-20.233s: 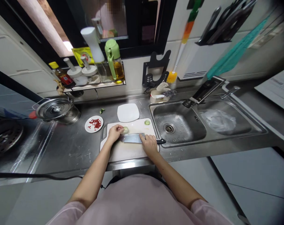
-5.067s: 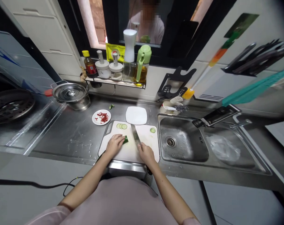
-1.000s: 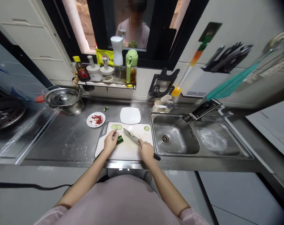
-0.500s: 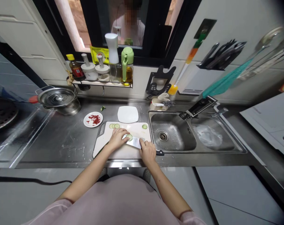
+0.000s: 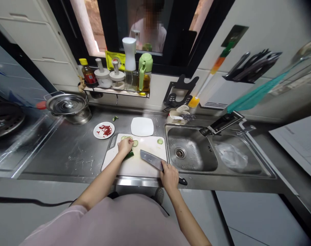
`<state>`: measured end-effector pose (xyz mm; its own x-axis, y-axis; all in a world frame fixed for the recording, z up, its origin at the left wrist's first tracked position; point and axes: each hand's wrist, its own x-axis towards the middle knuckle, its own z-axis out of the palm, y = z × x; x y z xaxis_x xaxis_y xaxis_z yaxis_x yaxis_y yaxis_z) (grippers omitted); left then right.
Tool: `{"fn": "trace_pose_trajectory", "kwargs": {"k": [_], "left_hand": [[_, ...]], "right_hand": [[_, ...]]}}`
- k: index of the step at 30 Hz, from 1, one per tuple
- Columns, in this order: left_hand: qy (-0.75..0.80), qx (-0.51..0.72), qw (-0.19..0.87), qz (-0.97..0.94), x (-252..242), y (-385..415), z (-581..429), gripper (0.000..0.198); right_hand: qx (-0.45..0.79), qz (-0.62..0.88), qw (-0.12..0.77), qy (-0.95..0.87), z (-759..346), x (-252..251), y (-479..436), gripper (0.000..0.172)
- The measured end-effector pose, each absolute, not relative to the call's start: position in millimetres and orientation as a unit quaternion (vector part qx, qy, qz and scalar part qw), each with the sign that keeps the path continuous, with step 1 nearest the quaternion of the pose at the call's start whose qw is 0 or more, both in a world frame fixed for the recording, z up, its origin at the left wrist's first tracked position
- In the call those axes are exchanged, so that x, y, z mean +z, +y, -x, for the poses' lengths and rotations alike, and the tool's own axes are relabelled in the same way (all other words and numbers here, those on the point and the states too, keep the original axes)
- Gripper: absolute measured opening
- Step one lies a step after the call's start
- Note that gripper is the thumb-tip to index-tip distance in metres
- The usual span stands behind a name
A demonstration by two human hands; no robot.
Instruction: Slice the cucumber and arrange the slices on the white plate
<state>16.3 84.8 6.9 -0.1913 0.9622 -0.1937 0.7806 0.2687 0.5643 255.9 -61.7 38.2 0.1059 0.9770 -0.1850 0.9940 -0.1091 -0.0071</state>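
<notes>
My right hand (image 5: 170, 176) is wrapped round the black handle of a cleaver (image 5: 151, 160), its blade pointing left just over the white cutting board (image 5: 145, 169). At the board's upper left, my left hand (image 5: 125, 146) has its fingers pinched together among cucumber slices (image 5: 135, 143); whether a slice is between the fingertips is hidden. A dark green cucumber piece (image 5: 130, 155) lies beside the left wrist, partly covered by it. One cucumber end (image 5: 160, 141) rests near the board's upper right corner.
Behind the board lies a white square plate (image 5: 142, 126); left of it is a plate of chopped red pieces (image 5: 104, 136). A steel pot (image 5: 80, 115) stands farther left. The sink (image 5: 193, 160) borders the board's right. Bottles (image 5: 144, 73) line a wall shelf.
My left hand has moved left from the blade to the slices, and one more slice lies there. The cleaver has shifted right, its blade bare of the slice. The view has shifted slightly.
</notes>
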Motion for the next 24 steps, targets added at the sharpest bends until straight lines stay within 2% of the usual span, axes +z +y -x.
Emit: {"fn": "trace_pose_trajectory", "kwargs": {"k": [14, 20, 24], "left_hand": [[0.757, 0.096, 0.192, -0.617, -14, 128, -4, 0.019], [0.757, 0.101, 0.165, -0.624, -14, 125, -4, 0.017], [0.766, 0.144, 0.187, -0.598, -13, 123, -1, 0.020]], "right_hand": [[-0.089, -0.748, 0.045, 0.656, -253, 35, -53, 0.047], [-0.100, -0.750, 0.032, 0.653, -251, 35, -52, 0.046], [-0.108, -0.753, 0.024, 0.649, -250, 34, -51, 0.046]]}}
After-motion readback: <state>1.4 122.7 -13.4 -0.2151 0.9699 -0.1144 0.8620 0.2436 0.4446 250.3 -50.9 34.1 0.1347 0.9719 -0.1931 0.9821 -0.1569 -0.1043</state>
